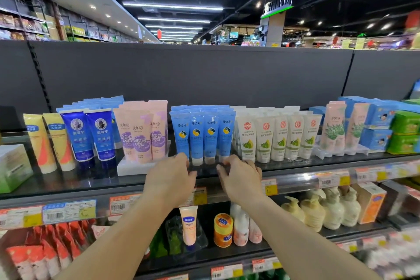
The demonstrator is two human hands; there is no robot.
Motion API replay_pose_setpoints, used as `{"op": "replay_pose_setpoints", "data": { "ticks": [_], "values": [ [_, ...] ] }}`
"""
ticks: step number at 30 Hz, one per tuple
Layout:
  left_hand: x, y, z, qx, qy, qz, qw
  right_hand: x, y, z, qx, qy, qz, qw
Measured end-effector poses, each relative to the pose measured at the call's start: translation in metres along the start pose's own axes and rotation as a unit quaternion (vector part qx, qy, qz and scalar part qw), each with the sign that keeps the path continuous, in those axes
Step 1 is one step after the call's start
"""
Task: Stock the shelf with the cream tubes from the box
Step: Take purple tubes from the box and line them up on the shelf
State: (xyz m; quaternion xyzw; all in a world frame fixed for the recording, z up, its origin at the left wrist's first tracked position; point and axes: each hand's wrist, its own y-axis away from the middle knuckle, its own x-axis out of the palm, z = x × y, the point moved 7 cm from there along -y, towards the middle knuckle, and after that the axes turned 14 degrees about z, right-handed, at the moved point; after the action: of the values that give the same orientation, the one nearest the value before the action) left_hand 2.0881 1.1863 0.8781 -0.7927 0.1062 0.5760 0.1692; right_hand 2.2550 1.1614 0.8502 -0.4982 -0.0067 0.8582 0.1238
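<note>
A row of light blue cream tubes point(203, 136) stands cap-down in a clear tray point(205, 166) on the top shelf point(91, 183), with more rows behind. My left hand point(172, 177) grips the tray's front left corner, fingertips by the leftmost tube's cap. My right hand point(241, 175) grips the front right corner, fingers curled beside the rightmost tube. Neither hand holds a tube. No box is in view.
Left of the blue tubes stand pink tubes point(141, 132) on a white riser, dark blue tubes point(91, 136) and yellow tubes point(48, 143). White tubes point(279, 138) stand to the right, then boxes point(381, 125). The lower shelf holds pump bottles point(327, 211) and jars point(223, 229).
</note>
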Motion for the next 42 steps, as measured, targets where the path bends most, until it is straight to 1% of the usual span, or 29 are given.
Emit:
{"op": "replay_pose_setpoints", "data": {
  "ticks": [2, 3, 5, 8, 12, 16, 19, 21, 23, 25, 27, 30, 33, 35, 38, 40, 42],
  "values": [
    [-0.007, 0.004, -0.023, 0.056, 0.011, -0.067, 0.996, -0.011, 0.004, -0.005, -0.003, -0.006, -0.044, 0.999],
    [-0.006, 0.003, -0.036, 0.081, 0.032, -0.073, 0.994, -0.018, 0.007, -0.010, 0.000, -0.001, -0.066, 0.998],
    [0.004, -0.002, -0.063, 0.105, 0.073, -0.044, 0.991, -0.033, 0.014, -0.027, 0.012, 0.009, -0.093, 0.996],
    [0.024, -0.013, -0.096, 0.103, 0.085, 0.011, 0.991, -0.062, 0.024, -0.067, 0.042, 0.014, -0.133, 0.990],
    [0.049, -0.026, -0.125, 0.060, 0.093, 0.048, 0.993, -0.102, 0.028, -0.137, 0.107, 0.011, -0.153, 0.982],
    [0.058, -0.029, -0.144, -0.004, 0.077, 0.021, 0.997, -0.126, 0.016, -0.184, 0.119, 0.032, -0.111, 0.986],
    [0.058, -0.029, -0.150, -0.054, 0.082, -0.005, 0.995, -0.136, 0.004, -0.199, 0.093, 0.020, -0.098, 0.991],
    [0.057, -0.026, -0.153, -0.080, 0.090, -0.033, 0.992, -0.143, -0.001, -0.200, 0.048, -0.021, -0.101, 0.993],
    [0.052, -0.023, -0.157, -0.084, 0.115, -0.079, 0.987, -0.151, -0.004, -0.193, -0.014, -0.061, -0.100, 0.993],
    [0.043, -0.021, -0.168, -0.059, 0.120, -0.128, 0.983, -0.157, -0.006, -0.182, -0.074, -0.049, -0.103, 0.991],
    [0.035, -0.024, -0.187, -0.026, 0.102, -0.154, 0.982, -0.173, -0.011, -0.175, -0.111, -0.021, -0.122, 0.986],
    [0.027, -0.035, -0.220, 0.033, 0.083, -0.152, 0.984, -0.214, -0.021, -0.181, -0.118, -0.002, -0.176, 0.977],
    [0.023, -0.055, -0.258, 0.101, 0.056, -0.147, 0.982, -0.258, -0.033, -0.205, -0.095, 0.029, -0.206, 0.973],
    [0.019, -0.073, -0.283, 0.126, 0.053, -0.140, 0.981, -0.284, -0.041, -0.227, -0.061, 0.063, -0.194, 0.977],
    [0.011, -0.103, -0.320, 0.147, 0.047, -0.140, 0.978, -0.311, -0.056, -0.259, -0.008, 0.122, -0.132, 0.984],
    [0.007, -0.124, -0.342, 0.153, 0.038, -0.131, 0.979, -0.318, -0.064, -0.273, 0.006, 0.154, -0.088, 0.984],
    [0.008, -0.144, -0.357, 0.135, 0.011, -0.111, 0.985, -0.318, -0.071, -0.279, -0.002, 0.165, -0.054, 0.985]
  ]
}}
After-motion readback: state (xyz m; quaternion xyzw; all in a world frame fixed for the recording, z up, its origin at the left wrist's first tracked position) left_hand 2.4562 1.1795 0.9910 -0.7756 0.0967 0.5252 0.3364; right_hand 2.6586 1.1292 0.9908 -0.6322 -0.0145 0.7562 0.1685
